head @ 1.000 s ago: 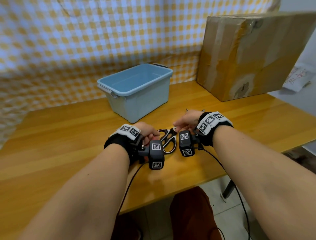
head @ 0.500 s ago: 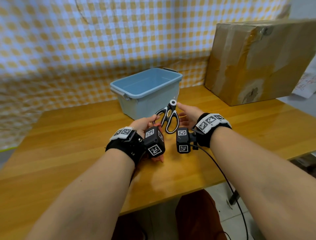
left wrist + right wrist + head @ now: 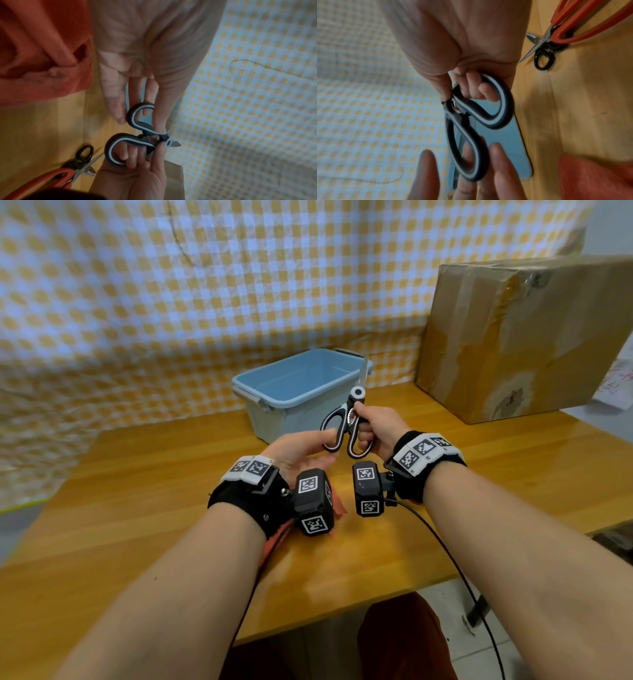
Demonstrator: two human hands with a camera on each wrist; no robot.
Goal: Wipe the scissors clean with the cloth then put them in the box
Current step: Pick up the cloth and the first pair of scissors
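Near the table's (image 3: 144,542) front edge lies the orange cloth (image 3: 337,505). Above it, the left hand (image 3: 298,453), fingers straight, touches the black-handled scissors (image 3: 346,426) gripped by the right hand (image 3: 376,429). Behind stands the blue box (image 3: 270,405).

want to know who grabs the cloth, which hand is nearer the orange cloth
Left. The left hand hovers right above the orange cloth; the right hand is off to its side.
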